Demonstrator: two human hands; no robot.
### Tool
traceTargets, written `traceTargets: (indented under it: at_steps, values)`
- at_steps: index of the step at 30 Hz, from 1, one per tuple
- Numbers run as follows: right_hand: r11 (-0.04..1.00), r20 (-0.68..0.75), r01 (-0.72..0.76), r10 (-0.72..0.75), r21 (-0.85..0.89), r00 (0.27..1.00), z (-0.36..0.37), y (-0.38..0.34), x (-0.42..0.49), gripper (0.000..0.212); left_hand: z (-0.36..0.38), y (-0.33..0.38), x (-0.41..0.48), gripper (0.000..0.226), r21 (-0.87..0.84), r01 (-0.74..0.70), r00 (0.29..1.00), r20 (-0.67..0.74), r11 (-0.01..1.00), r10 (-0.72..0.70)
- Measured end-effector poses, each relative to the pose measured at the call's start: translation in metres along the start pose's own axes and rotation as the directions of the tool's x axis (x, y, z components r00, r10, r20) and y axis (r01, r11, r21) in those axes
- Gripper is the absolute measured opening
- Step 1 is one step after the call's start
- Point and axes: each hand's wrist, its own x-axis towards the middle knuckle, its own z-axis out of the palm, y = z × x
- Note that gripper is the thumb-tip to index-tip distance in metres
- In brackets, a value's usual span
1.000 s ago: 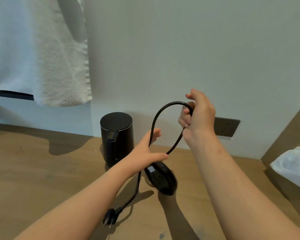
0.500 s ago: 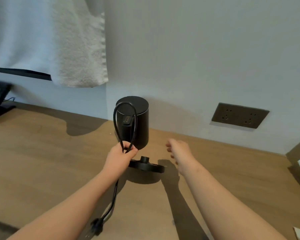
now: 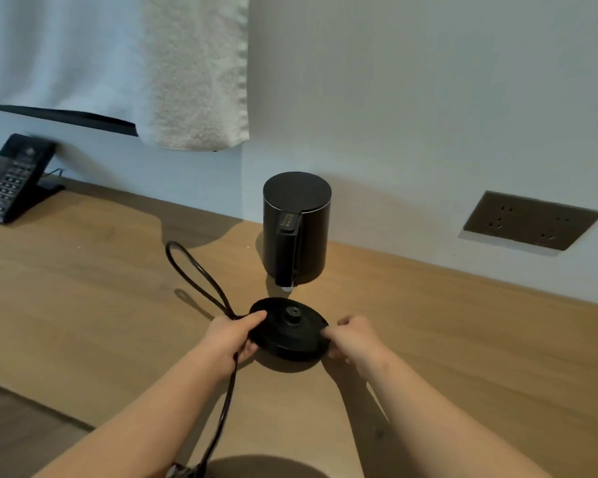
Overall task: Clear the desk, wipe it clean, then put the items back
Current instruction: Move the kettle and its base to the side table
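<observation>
Wooden desk (image 3: pixel 83 305) against a pale wall. The base (image 3: pixel 290 336) is mid-desk, with the kettle (image 3: pixel 296 232) upright just behind, off it. Left hand (image 3: pixel 228 339) grips the base's left rim and the looped cord (image 3: pixel 194 274); right hand (image 3: pixel 353 339) pinches the right rim. Phone (image 3: pixel 11 181) is far left. Likely put-back stage: kettle not yet on base, wiping not judgeable.

The plug (image 3: pixel 183 473) of the cord (image 3: pixel 229 391) is blurred and cut off at the bottom edge. The keys of the phone (image 3: pixel 14 177), far left, are too blurred to read.
</observation>
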Motion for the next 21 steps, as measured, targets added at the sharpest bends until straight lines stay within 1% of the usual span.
traceTargets:
  at_steps: [1, 3, 5, 7, 9, 11, 13, 15, 17, 19, 21]
  values:
    - [1.000, -0.009, 0.011, -0.011, 0.005, 1.000, 0.000, -0.005, -0.001, 0.039, -0.005, 0.003, 0.002, 0.030, 0.019, 0.035, 0.999, -0.021, 0.999, -0.035]
    - [0.998, -0.008, 0.055, -0.054, 0.029, 0.998, 0.002, -0.020, -0.003, 0.045, -0.015, 0.009, 0.004, 0.018, 0.007, 0.068, 0.996, -0.054, 0.998, -0.067]
    - [0.982, -0.008, 0.150, -0.150, 0.116, 0.989, 0.007, -0.037, -0.003, 0.046, -0.027, 0.014, 0.004, 0.017, -0.021, 0.081, 0.994, -0.071, 0.997, -0.082]
    - [0.941, -0.027, 0.276, -0.276, 0.196, 0.961, 0.012, -0.059, -0.006, 0.045, -0.040, 0.017, 0.005, 0.019, -0.048, 0.090, 0.992, -0.080, 0.995, -0.093]
    - [0.900, -0.019, 0.352, -0.359, 0.256, 0.933, 0.017, -0.082, -0.011, 0.042, -0.052, 0.017, 0.004, 0.019, -0.086, 0.089, 0.989, -0.107, 0.992, -0.098]
    - [0.892, 0.041, 0.322, -0.352, 0.316, 0.935, 0.019, -0.103, -0.017, 0.036, -0.061, 0.019, 0.004, 0.018, -0.142, 0.064, 0.986, -0.143, 0.988, -0.084]
    - [0.884, 0.120, 0.206, -0.279, 0.419, 0.953, 0.020, -0.118, -0.019, 0.031, -0.068, 0.023, 0.001, 0.017, -0.191, 0.040, 0.984, -0.162, 0.981, -0.072]
    - [0.862, 0.142, 0.129, -0.226, 0.490, 0.964, 0.024, -0.123, -0.016, 0.031, -0.074, 0.028, -0.001, 0.015, -0.220, 0.040, 0.984, -0.160, 0.975, -0.076]
    - [0.863, 0.079, 0.143, -0.205, 0.484, 0.976, 0.030, -0.121, -0.014, 0.033, -0.081, 0.033, -0.002, 0.015, -0.236, 0.041, 0.986, -0.150, 0.971, -0.078]
    - [0.848, -0.008, 0.185, -0.208, 0.496, 0.978, 0.035, -0.116, -0.014, 0.027, -0.088, 0.037, -0.003, 0.015, -0.241, 0.033, 0.987, -0.145, 0.970, -0.070]
    - [0.839, -0.059, 0.209, -0.208, 0.501, 0.976, 0.039, -0.109, -0.019, 0.022, -0.095, 0.042, -0.004, 0.015, -0.249, 0.021, 0.989, -0.137, 0.968, -0.056]
